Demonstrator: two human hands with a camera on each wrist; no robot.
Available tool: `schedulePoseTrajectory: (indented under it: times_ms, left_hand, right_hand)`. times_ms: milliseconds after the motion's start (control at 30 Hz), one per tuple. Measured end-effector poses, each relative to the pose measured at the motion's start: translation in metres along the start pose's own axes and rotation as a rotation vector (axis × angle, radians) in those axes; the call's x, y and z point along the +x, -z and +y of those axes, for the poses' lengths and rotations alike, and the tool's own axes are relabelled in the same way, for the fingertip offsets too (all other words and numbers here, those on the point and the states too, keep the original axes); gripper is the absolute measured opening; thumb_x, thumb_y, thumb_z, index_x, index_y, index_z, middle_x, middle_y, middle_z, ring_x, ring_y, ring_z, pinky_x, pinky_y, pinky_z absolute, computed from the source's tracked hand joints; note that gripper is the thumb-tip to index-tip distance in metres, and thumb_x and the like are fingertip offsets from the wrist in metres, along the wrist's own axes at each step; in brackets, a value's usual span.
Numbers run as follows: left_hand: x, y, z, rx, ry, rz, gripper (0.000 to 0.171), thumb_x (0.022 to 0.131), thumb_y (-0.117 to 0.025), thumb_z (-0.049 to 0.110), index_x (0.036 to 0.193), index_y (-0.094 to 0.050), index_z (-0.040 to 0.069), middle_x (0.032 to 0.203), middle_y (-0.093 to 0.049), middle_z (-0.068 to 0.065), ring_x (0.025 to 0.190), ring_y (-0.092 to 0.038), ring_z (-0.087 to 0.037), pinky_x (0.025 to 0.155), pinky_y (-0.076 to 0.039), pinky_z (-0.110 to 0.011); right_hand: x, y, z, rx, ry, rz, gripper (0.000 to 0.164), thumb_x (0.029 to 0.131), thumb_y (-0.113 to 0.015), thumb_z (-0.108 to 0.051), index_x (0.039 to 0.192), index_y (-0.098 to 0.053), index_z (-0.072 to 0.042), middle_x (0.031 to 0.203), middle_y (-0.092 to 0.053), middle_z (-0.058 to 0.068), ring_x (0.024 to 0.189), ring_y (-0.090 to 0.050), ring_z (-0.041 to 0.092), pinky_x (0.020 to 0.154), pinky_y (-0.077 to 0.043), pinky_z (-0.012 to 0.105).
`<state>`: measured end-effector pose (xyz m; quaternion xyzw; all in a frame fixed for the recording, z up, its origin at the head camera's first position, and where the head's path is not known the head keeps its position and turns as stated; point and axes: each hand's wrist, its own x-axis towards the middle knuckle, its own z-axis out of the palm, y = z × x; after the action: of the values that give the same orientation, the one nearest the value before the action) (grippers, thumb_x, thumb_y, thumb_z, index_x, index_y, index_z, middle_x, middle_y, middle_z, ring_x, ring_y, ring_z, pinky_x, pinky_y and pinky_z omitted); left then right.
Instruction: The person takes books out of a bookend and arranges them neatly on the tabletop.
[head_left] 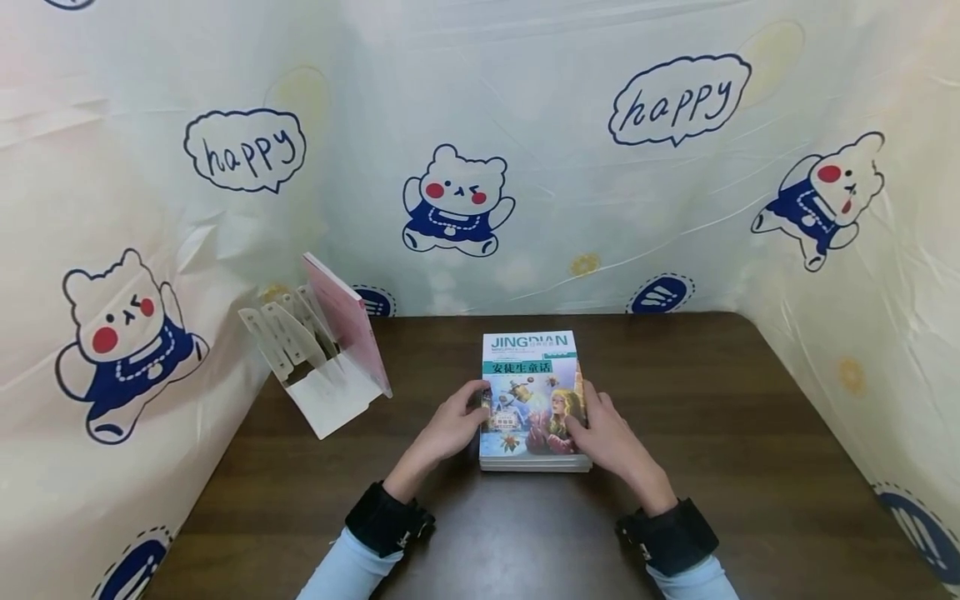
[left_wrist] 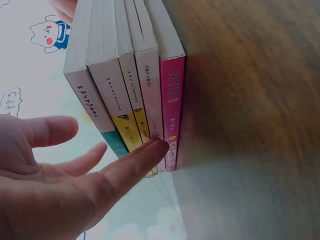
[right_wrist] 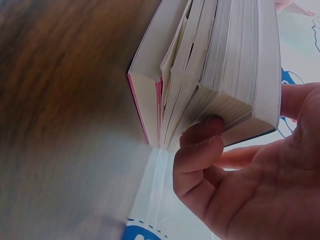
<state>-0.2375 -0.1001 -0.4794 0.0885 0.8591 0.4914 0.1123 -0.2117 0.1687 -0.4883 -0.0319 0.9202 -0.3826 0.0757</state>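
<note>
A stack of several paperback books (head_left: 525,392) lies flat on the table, its top cover showing a blond figure under a teal title band. At the spine side, my left hand (head_left: 457,421) touches the stack; its straight fingertips (left_wrist: 159,146) rest near the lower spines, the thumb held apart. Across from it, my right hand (head_left: 611,429) holds the page-edge side. The thumb lies over the top cover, and curled fingers (right_wrist: 200,155) touch the page edges. The bottom book (left_wrist: 172,110) has a magenta spine.
A white bookend rack (head_left: 333,396) with several upright dividers stands at the left of the brown table (head_left: 750,467). A pink book (head_left: 348,321) leans upright at its right side. A printed cloth (head_left: 540,100) with bears hangs around the back and sides.
</note>
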Motion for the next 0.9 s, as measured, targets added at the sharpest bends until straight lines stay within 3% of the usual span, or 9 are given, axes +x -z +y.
schedulePoseTrajectory:
  times_ms: [133, 300, 433, 567, 700, 900]
  left_hand:
    - [-0.003, 0.003, -0.005, -0.051, 0.004, 0.102, 0.043, 0.107, -0.055, 0.014, 0.149, -0.051, 0.010, 0.157, -0.050, -0.024, 0.133, -0.058, -0.043, 0.106, -0.048, -0.066]
    - [-0.003, 0.010, -0.012, -0.177, 0.003, 0.322, 0.043, 0.106, -0.058, 0.013, 0.148, -0.051, 0.011, 0.155, -0.052, -0.020, 0.126, -0.065, -0.037, 0.102, -0.055, -0.060]
    - [-0.002, 0.017, -0.016, -0.282, -0.007, 0.514, 0.053, 0.104, -0.058, 0.010, 0.154, -0.039, 0.014, 0.146, -0.051, -0.021, 0.120, -0.065, -0.036, 0.100, -0.056, -0.056]
    - [-0.002, 0.022, -0.019, -0.340, -0.027, 0.660, 0.066, 0.103, -0.058, 0.007, 0.159, -0.024, 0.015, 0.135, -0.043, -0.021, 0.121, -0.056, -0.037, 0.098, -0.051, -0.053]
    - [-0.001, 0.027, -0.022, -0.340, -0.011, 0.747, 0.077, 0.101, -0.061, 0.007, 0.162, -0.015, 0.017, 0.129, -0.031, -0.017, 0.119, -0.045, -0.036, 0.096, -0.042, -0.047]
    - [0.004, 0.040, -0.025, -0.221, 0.076, 0.749, 0.092, 0.098, -0.066, 0.020, 0.166, -0.003, 0.020, 0.145, -0.019, -0.022, 0.133, -0.026, -0.041, 0.112, -0.032, -0.058]
  right_hand:
    - [-0.001, 0.001, -0.001, -0.017, -0.002, -0.002, 0.080, 0.105, -0.057, -0.031, 0.166, -0.013, -0.003, 0.153, -0.041, 0.033, 0.118, -0.055, 0.042, 0.096, -0.056, 0.059]
    - [-0.001, 0.001, 0.000, -0.050, -0.008, -0.007, 0.080, 0.105, -0.058, -0.031, 0.166, -0.016, -0.002, 0.147, -0.046, 0.031, 0.107, -0.057, 0.037, 0.077, -0.056, 0.044]
    - [-0.001, 0.002, 0.000, -0.051, -0.010, -0.007, 0.079, 0.105, -0.058, -0.031, 0.165, -0.017, -0.001, 0.146, -0.046, 0.031, 0.106, -0.058, 0.037, 0.076, -0.055, 0.043]
    - [-0.001, 0.002, 0.001, -0.053, -0.006, -0.006, 0.079, 0.105, -0.058, -0.031, 0.165, -0.016, -0.001, 0.148, -0.045, 0.032, 0.107, -0.058, 0.037, 0.077, -0.056, 0.044]
    - [-0.001, 0.002, 0.000, -0.049, -0.006, -0.012, 0.079, 0.105, -0.058, -0.030, 0.165, -0.016, -0.001, 0.147, -0.045, 0.033, 0.108, -0.058, 0.038, 0.080, -0.056, 0.048]
    - [-0.002, 0.003, -0.003, -0.039, -0.003, -0.020, 0.079, 0.105, -0.058, -0.030, 0.165, -0.016, 0.000, 0.146, -0.045, 0.033, 0.109, -0.057, 0.039, 0.084, -0.056, 0.051]
